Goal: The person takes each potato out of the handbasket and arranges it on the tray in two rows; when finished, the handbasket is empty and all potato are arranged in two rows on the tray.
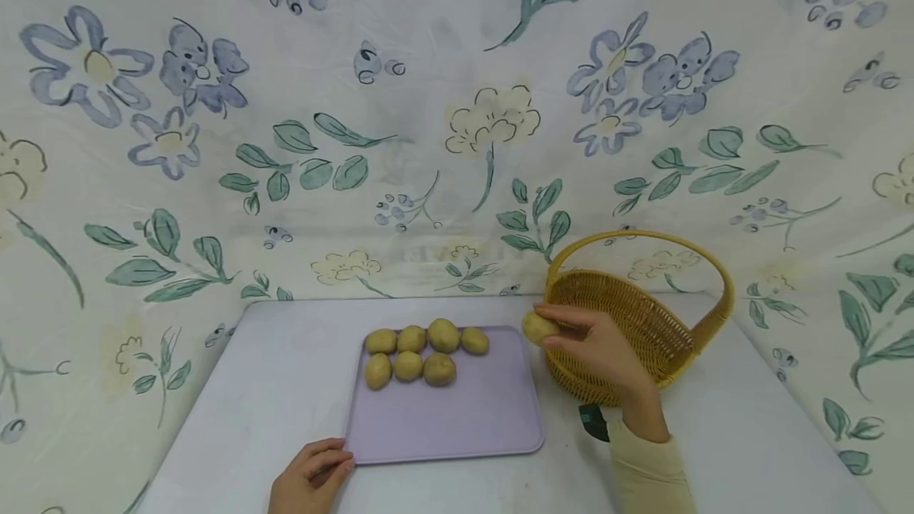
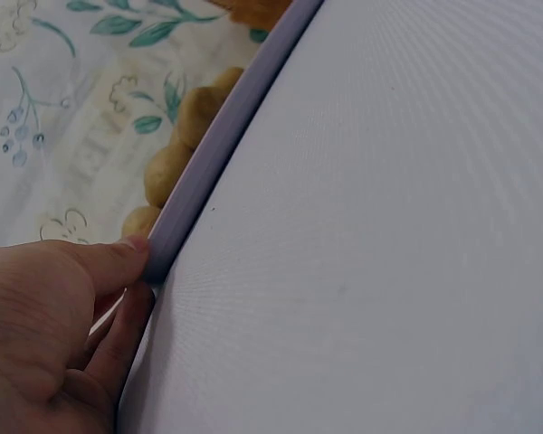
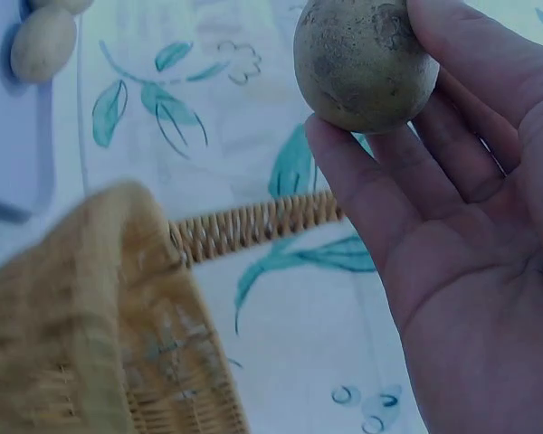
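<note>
My right hand [image 1: 596, 343] holds a potato [image 1: 539, 328] between thumb and fingers, in the air by the left rim of the wicker basket [image 1: 621, 300]. In the right wrist view the potato [image 3: 362, 63] shows a dark, rough patch on its skin. My left hand [image 1: 312, 476] pinches the near left corner of the lilac tray [image 1: 457, 427]; in the left wrist view the thumb [image 2: 127, 260] lies against its rim. On the tray, several potatoes [image 1: 443, 335] form a back row, with three more potatoes [image 1: 408, 366] in front of them.
The basket's tall arched handle [image 1: 635, 235] rises above it, right of the tray. Both stand on a white table [image 1: 286, 363]. Behind the table hangs a floral cloth [image 1: 428, 141]. A dark green-black object [image 1: 593, 422] shows beside the right wrist.
</note>
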{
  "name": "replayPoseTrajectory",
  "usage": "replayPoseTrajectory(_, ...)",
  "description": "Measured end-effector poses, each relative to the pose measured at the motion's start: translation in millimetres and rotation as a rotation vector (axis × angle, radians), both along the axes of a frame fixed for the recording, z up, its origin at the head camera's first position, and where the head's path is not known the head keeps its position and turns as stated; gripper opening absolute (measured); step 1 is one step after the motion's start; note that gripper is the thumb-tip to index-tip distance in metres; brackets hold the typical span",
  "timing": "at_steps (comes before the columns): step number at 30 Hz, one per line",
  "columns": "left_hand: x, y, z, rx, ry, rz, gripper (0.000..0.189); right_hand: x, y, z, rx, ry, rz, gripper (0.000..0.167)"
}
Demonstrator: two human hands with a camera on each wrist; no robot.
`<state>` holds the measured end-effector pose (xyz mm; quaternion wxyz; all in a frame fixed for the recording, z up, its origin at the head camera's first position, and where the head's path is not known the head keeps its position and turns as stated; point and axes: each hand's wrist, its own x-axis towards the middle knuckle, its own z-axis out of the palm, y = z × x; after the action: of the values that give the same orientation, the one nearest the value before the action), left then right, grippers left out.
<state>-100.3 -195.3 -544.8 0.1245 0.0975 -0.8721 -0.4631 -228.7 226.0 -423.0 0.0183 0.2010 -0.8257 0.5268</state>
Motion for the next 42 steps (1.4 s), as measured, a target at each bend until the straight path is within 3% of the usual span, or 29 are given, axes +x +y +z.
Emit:
replayPoseTrajectory(8,0.3,-0.9,0.6,0.032,-0.045,-0.003,0.008,-0.4,-21.4,-4.1,-0.013,-0.034,0.011,0.044)
replayPoseTrajectory(14,1.3,-1.1,-0.4,0.005,-0.001,-0.010,0.009,-0.5,-34.6,-7.2,-0.041,-0.017,0.038,0.044)
replayPoseTrajectory(23,2.1,-1.9,1.6,0.041,-0.039,-0.004,0.006,1.1,-55.2,-6.4,-0.092,-0.027,0.078,0.044)
replayPoseTrajectory(31,1.5,-1.9,0.4,0.035,-0.008,-0.015,0.008,1.0,-62.6,-6.3,-0.089,-0.026,0.090,0.045)
replayPoseTrajectory(42,-1.9,-4.9,4.5,0.039,-0.083,-0.021,0.007,-3.5,-69.5,-7.5,-0.091,-0.025,0.130,0.044)
